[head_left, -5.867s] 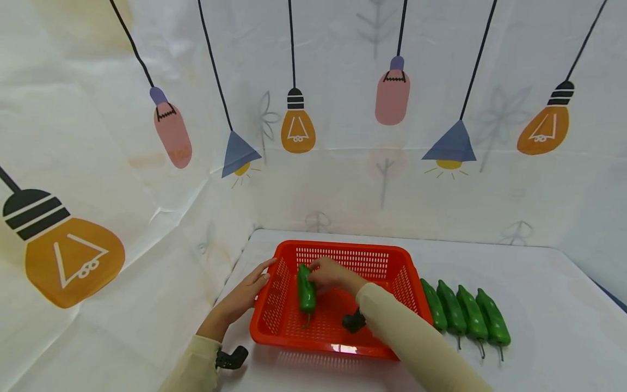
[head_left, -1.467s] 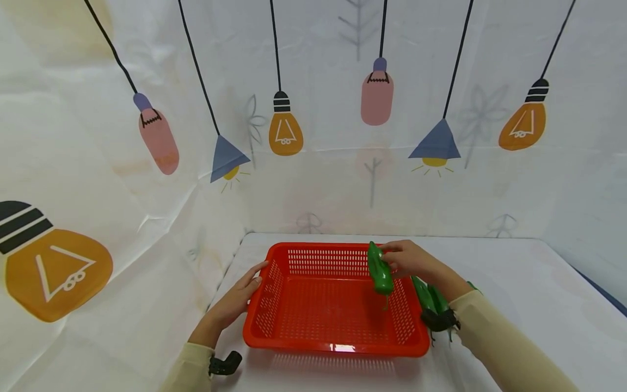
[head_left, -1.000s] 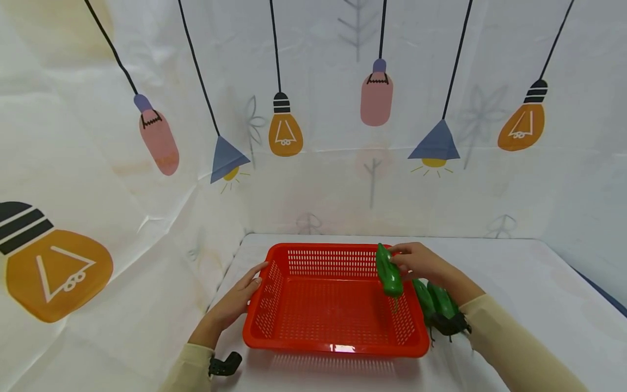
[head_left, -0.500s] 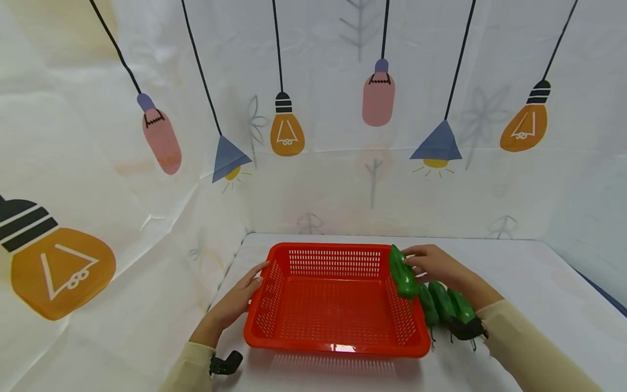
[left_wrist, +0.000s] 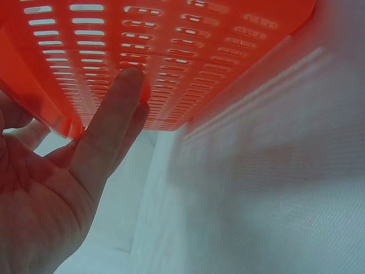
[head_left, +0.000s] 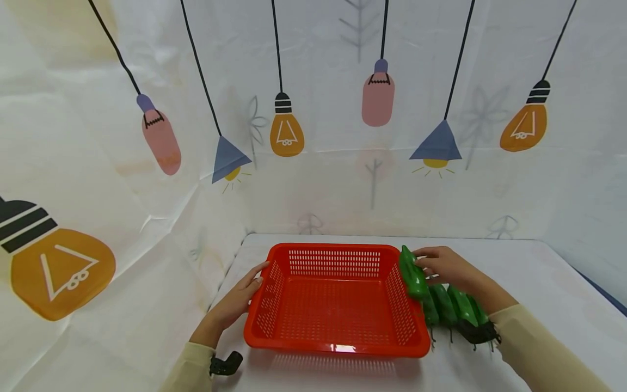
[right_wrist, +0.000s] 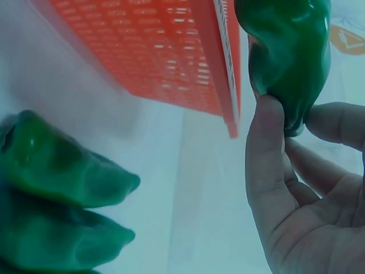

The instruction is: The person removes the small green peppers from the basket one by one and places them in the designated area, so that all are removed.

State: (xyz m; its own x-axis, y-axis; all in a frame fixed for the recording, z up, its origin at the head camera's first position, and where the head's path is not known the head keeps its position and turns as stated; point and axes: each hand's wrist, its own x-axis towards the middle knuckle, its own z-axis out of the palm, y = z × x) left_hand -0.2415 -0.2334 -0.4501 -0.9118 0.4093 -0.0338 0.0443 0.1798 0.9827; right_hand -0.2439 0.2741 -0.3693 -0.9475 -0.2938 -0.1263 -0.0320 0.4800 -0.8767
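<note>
My right hand [head_left: 453,267] pinches a glossy green chili pepper [head_left: 412,275] by its narrow end. The pepper hangs over the right rim of a red plastic basket [head_left: 338,348], its thick end down. In the right wrist view, thumb and fingers meet the tip of the pepper [right_wrist: 291,57]. On the basket's left side my left hand [head_left: 235,299] holds the rim. The left wrist view shows straight fingers [left_wrist: 114,120] of that hand against the slotted outer wall [left_wrist: 188,34]. Several green peppers [head_left: 443,306] lie side by side right of the basket, partly hidden by my right hand and wrist.
A white-covered table [head_left: 534,326] carries the basket and peppers. White sheeting [head_left: 333,190] printed with hanging lamps rises behind and on the left. Inside the basket only its red perforated floor [head_left: 328,305] shows.
Earlier the pepper was inside the basket, in my right hand. That hand has lifted it and carried it right, across to the right rim. My left hand stays at the left rim.
</note>
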